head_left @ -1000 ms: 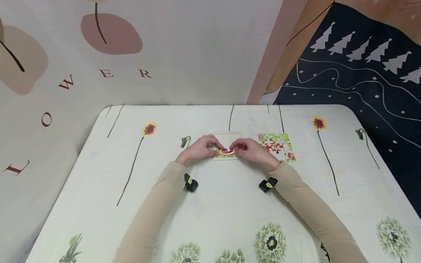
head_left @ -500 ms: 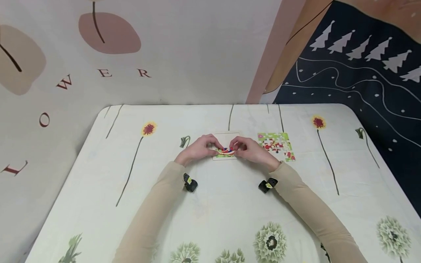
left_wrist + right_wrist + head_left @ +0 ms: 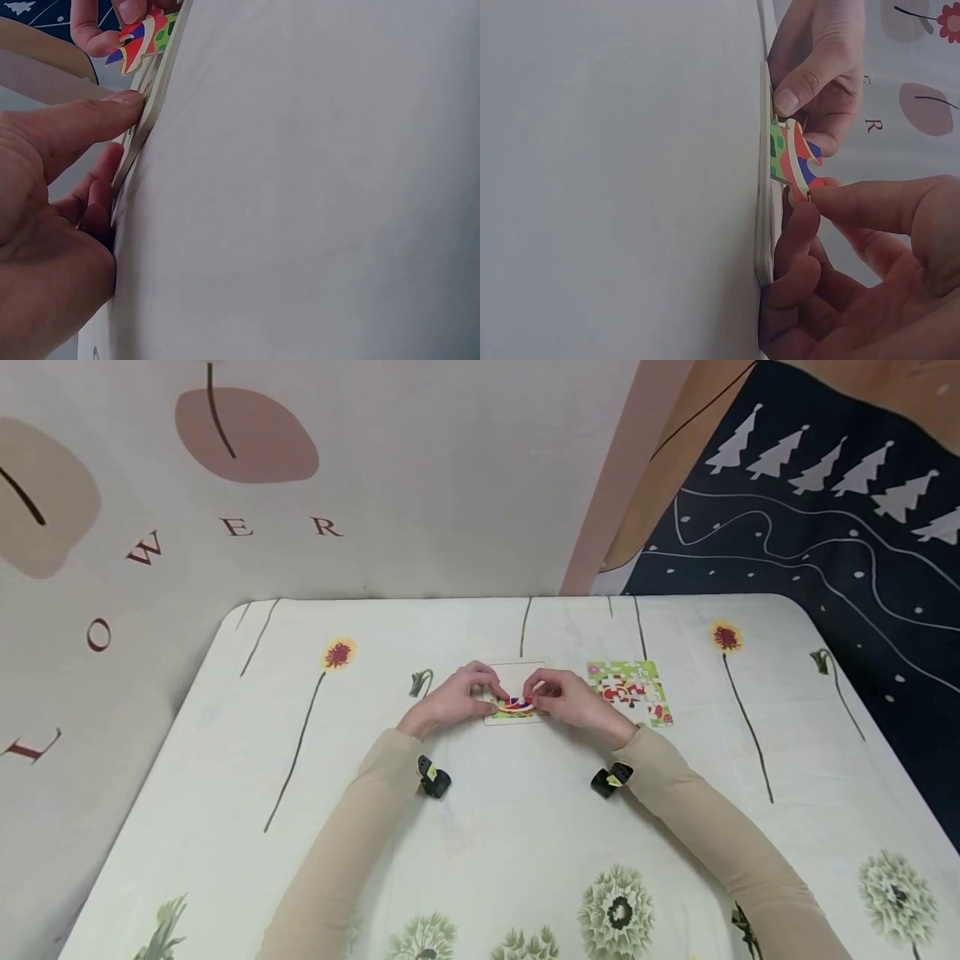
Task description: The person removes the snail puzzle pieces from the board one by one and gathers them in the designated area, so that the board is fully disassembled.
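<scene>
A shallow jigsaw tray (image 3: 517,668) lies on the table between both hands, partly covered by them. Green, red, cream and blue jigsaw pieces (image 3: 516,708) show along its near side. My left hand (image 3: 453,697) grips the tray's left side, its thumb (image 3: 124,109) over the edge; its fingertips are partly hidden. The right hand (image 3: 573,697) pinches a jigsaw piece (image 3: 789,154) between thumb and forefinger. That piece stands tilted up from the tray in the right wrist view. Its far end is close to the left thumb; whether they touch I cannot tell.
To the right of the tray lies a second patch of jigsaw (image 3: 647,681), green with red and white parts and gaps in its middle. A flower-print cloth (image 3: 517,827) covers the table. Behind stand a pale printed backdrop (image 3: 450,485) and a dark one with trees.
The right fingers have shifted slightly at the right end of the pieces. The left hand stays almost in place, and the jigsaw on the right has not been moved.
</scene>
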Demonstrator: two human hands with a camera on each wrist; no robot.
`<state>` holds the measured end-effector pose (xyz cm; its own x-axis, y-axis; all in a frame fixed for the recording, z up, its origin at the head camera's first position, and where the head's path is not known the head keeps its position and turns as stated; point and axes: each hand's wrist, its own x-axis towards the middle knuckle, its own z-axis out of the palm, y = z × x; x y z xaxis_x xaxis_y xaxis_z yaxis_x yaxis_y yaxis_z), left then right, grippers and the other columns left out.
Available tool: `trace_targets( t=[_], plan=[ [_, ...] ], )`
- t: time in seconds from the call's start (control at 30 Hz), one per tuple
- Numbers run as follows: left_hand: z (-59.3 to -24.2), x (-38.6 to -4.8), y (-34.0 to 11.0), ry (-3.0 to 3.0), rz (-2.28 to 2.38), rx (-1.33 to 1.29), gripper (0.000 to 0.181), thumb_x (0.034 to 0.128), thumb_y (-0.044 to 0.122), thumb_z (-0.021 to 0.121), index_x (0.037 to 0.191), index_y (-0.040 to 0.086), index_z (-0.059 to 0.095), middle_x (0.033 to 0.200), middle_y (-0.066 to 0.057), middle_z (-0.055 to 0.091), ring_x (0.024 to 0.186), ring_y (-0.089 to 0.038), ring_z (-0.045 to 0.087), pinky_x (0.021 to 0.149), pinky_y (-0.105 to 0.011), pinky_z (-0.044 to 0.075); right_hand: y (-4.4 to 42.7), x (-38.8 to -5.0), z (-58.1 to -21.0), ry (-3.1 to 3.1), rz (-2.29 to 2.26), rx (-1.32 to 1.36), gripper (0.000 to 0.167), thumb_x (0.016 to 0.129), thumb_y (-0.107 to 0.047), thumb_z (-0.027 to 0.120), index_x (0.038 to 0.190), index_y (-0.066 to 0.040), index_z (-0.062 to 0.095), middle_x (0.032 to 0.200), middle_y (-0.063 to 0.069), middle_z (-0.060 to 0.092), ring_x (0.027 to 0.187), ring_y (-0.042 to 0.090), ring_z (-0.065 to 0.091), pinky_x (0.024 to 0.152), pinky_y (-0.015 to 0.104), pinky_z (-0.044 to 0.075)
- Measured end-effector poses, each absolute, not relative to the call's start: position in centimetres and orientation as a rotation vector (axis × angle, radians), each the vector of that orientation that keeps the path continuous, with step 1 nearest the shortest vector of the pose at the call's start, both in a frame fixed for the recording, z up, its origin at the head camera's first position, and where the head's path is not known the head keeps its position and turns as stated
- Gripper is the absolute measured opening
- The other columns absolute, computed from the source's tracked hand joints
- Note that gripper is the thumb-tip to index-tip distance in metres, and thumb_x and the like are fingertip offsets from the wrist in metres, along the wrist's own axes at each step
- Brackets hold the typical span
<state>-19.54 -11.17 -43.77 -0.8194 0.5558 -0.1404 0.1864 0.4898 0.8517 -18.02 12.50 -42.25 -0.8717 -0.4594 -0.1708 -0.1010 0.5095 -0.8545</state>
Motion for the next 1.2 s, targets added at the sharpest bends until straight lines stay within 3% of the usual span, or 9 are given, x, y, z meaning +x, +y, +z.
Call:
trace_targets(
  t=[0.33, 1.2],
  plan=[
    [-43.9, -19.5, -11.2, 2.348, 1.259, 0.611, 0.021, 0.0891, -0.001, 0.071, 0.11, -0.001, 0.075, 0.147, -0.019, 0.046, 0.143, -0.041, 0.032, 0.12, -0.058, 0.017, 13.0, -17.7, -42.3, 2.368, -1.333, -0.476, 0.009, 0.099, 0.001, 0.06, 0.104, 0.0, 0.067, 0.097, 0.014, 0.069, 0.078, 0.019, 0.057, 0.065, 0.027, 0.046],
    [-44.1, -19.6, -11.3, 2.352, 1.263, 0.634, 0.019, 0.0915, 0.0, 0.072, 0.11, 0.0, 0.075, 0.146, -0.018, 0.047, 0.142, -0.039, 0.036, 0.12, -0.053, 0.023, 18.2, -16.5, -41.3, 2.425, -1.298, -0.462, 0.009, 0.1, -0.001, 0.063, 0.107, 0.003, 0.067, 0.098, 0.018, 0.071, 0.081, 0.023, 0.063, 0.064, 0.026, 0.046]
  ],
)
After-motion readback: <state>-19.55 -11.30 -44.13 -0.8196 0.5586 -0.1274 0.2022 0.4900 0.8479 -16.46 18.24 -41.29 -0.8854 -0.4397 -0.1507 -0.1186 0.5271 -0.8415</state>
